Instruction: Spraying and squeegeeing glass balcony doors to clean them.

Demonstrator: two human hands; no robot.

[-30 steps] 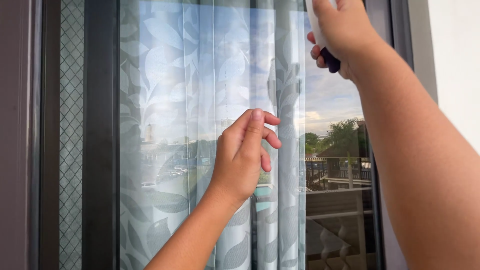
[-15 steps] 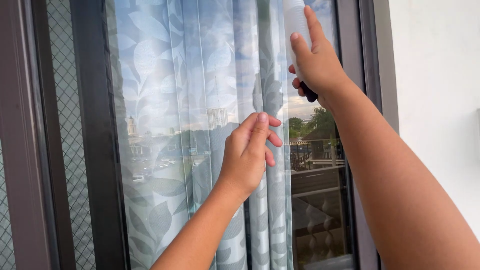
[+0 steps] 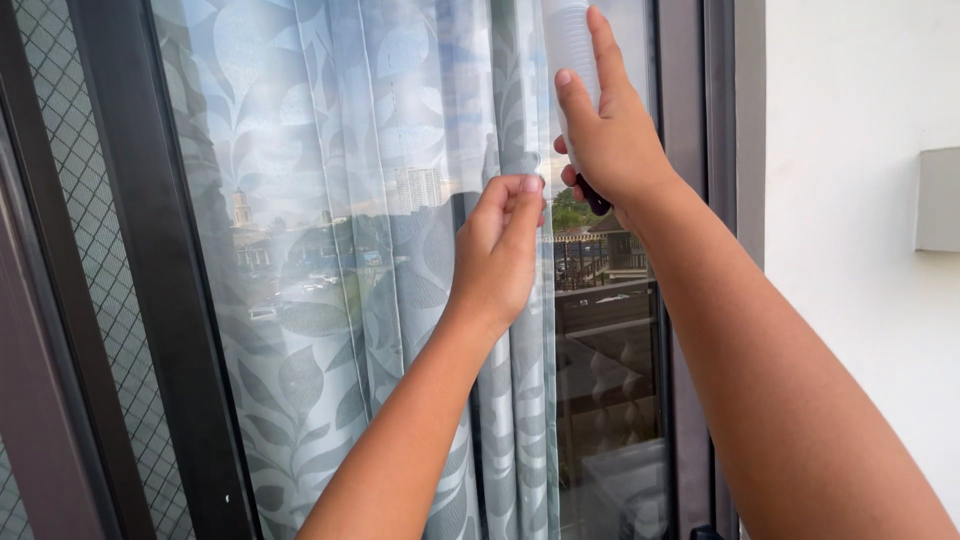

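My left hand (image 3: 497, 250) rests against the window glass (image 3: 610, 330), its fingertips bunched together on the pane; nothing shows between them. Just above and to its right, my right hand (image 3: 612, 140) is shut on a whitish translucent container (image 3: 570, 45) that points upward, with a dark part (image 3: 593, 197) sticking out below the palm. Behind the glass hangs a pale curtain with a leaf pattern (image 3: 300, 250). The pane reflects buildings and trees.
A dark window frame (image 3: 150, 270) runs down the left, with a mesh screen (image 3: 60, 110) beyond it. Another dark frame post (image 3: 690, 200) stands on the right, then a white wall (image 3: 850, 250) with a small ledge (image 3: 938, 200).
My right hand with the container has come lower in view and closer to my left hand. My left hand stays on the glass. The view has shifted right, showing more wall.
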